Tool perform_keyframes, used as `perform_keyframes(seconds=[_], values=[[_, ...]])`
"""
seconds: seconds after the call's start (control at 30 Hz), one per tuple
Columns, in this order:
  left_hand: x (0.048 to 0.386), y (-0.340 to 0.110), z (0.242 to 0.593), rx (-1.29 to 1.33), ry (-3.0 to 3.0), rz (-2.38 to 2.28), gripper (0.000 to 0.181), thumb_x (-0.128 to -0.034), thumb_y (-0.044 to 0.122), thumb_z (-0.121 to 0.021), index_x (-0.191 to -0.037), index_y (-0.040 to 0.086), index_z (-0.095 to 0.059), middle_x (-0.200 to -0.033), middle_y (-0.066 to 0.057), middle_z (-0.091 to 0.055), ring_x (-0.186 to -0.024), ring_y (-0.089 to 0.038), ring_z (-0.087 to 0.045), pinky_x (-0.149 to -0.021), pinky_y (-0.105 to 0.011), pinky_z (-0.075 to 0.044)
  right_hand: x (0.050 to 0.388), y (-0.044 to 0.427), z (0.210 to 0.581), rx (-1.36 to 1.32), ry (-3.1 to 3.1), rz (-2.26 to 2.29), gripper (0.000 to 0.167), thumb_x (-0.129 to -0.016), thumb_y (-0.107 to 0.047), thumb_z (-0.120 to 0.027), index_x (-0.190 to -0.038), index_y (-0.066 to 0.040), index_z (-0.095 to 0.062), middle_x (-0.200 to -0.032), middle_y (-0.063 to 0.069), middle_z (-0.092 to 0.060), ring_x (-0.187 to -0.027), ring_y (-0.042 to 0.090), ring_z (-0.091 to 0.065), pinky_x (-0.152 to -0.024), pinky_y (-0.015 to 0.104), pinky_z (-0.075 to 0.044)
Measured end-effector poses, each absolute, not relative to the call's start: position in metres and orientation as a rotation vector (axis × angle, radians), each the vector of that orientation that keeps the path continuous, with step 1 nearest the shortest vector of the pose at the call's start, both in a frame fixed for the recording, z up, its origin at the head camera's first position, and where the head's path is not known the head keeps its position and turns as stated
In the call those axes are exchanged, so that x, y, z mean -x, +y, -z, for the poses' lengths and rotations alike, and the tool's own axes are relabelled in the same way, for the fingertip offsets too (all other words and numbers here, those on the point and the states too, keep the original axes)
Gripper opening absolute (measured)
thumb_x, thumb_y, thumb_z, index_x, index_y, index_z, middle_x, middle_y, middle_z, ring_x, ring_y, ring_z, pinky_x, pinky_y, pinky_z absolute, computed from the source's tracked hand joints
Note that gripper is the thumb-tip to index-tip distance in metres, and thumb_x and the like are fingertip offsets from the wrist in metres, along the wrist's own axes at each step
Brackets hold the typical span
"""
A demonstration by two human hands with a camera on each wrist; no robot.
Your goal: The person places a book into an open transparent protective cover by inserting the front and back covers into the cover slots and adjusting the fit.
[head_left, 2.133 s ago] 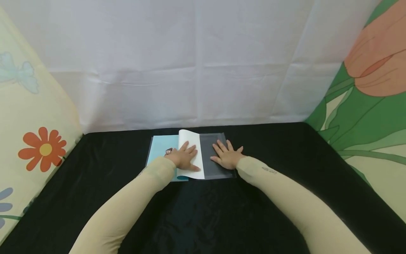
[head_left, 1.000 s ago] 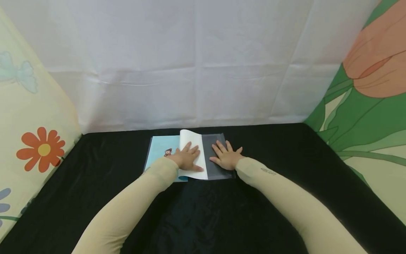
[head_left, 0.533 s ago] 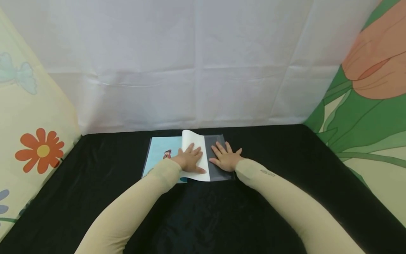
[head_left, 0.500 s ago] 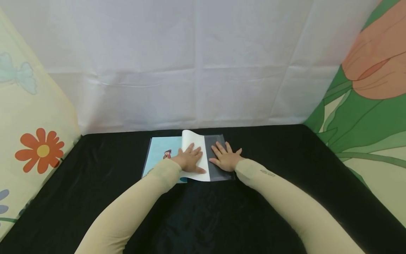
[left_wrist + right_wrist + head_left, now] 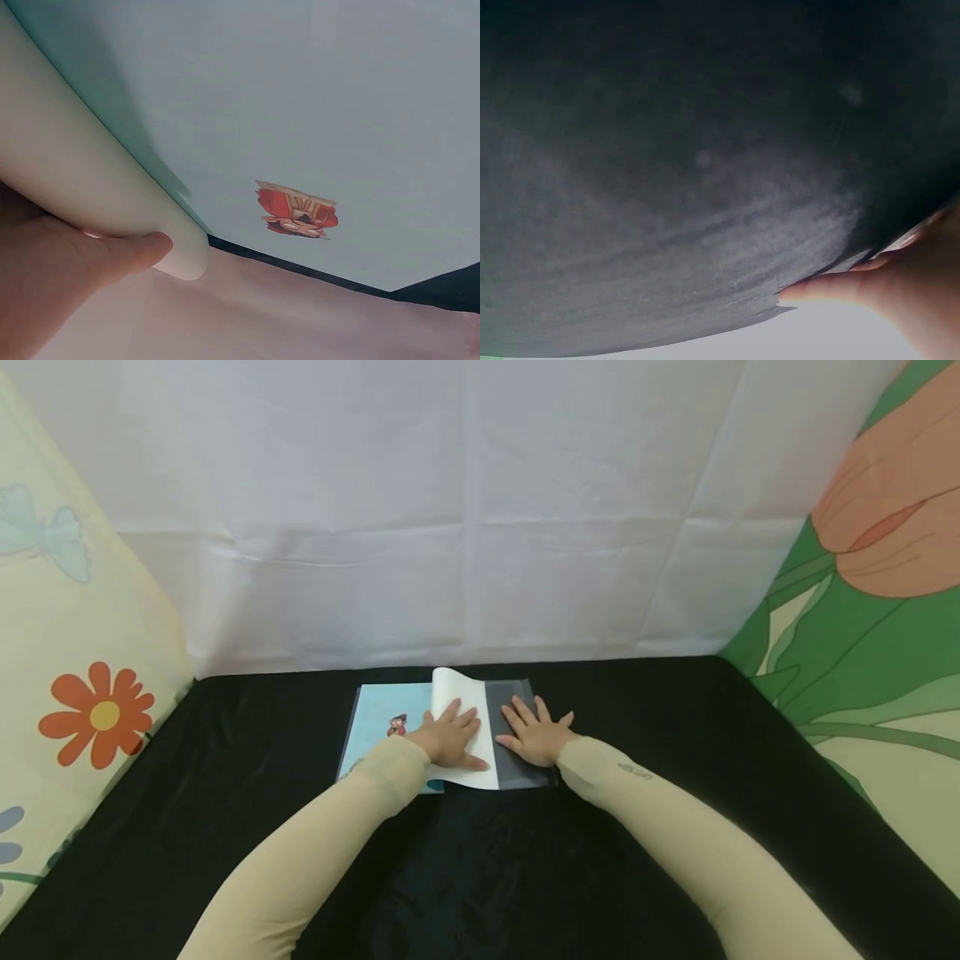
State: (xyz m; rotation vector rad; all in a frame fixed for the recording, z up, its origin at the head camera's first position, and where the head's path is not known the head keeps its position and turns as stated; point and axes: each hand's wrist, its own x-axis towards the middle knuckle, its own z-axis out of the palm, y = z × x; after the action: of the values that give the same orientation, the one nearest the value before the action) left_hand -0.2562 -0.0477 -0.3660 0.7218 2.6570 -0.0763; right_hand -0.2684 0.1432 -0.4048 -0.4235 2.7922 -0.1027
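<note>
A light blue sheet or booklet cover (image 5: 382, 700) with a small printed figure (image 5: 397, 724) lies near the table's far edge. Its right part curls over and shows a white side (image 5: 453, 683). My left hand (image 5: 450, 739) rests on that white side, fingers spread. In the left wrist view, the hand (image 5: 82, 259) lies along the rolled bend, above the figure (image 5: 298, 210). My right hand (image 5: 538, 739) lies with spread fingers on a clear plastic sleeve (image 5: 513, 774), just right of the white edge. The right wrist view has the hand (image 5: 892, 289) at lower right, over the dark, glossy plastic.
Black cloth (image 5: 465, 877) covers the table. A white curtain (image 5: 465, 527) hangs behind it. Printed floral panels stand at the left (image 5: 82, 627) and right (image 5: 892, 677).
My left hand has slid slightly right with the white flap, which covers more of the clear plastic. More of the blue surface and its figure shows. My right hand has stayed in place.
</note>
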Motion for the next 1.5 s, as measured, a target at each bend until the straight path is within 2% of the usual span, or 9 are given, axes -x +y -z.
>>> perform_keyframes(seconds=[0.7,1.0,1.5], values=[[0.255,-0.0432,0.3659,-0.69,2.658,0.072,0.082,-0.0939,0.06,-0.05,-0.156,0.013,-0.022,-0.163,0.0,-0.01,-0.148,-0.025,0.005,-0.114,-0.056,-0.01,0.269,0.142,0.4074,0.428,2.8,0.094,0.068,-0.104,-0.051,-0.028,-0.157,-0.013,-0.012,-0.163,0.012,-0.002,-0.144,0.045,0.004,-0.097,0.08,-0.007],[0.2627,-0.0462,0.3632,-0.722,2.647,0.054,0.076,-0.097,0.055,-0.047,-0.155,0.012,-0.024,-0.162,0.0,-0.013,-0.148,-0.023,0.001,-0.115,-0.053,-0.012,0.2716,0.1425,0.4086,0.418,2.803,0.086,0.068,-0.103,-0.052,-0.027,-0.157,-0.014,-0.011,-0.163,0.011,-0.001,-0.144,0.045,0.005,-0.098,0.08,-0.006],[0.2577,-0.0424,0.3678,-0.691,2.697,0.131,0.076,-0.0953,0.06,-0.047,-0.155,0.017,-0.026,-0.163,-0.001,-0.009,-0.148,-0.028,0.007,-0.115,-0.055,-0.007,0.2683,0.142,0.406,0.422,2.81,0.102,0.068,-0.103,-0.051,-0.028,-0.157,-0.012,-0.013,-0.163,0.012,-0.003,-0.144,0.046,0.004,-0.097,0.08,-0.006]])
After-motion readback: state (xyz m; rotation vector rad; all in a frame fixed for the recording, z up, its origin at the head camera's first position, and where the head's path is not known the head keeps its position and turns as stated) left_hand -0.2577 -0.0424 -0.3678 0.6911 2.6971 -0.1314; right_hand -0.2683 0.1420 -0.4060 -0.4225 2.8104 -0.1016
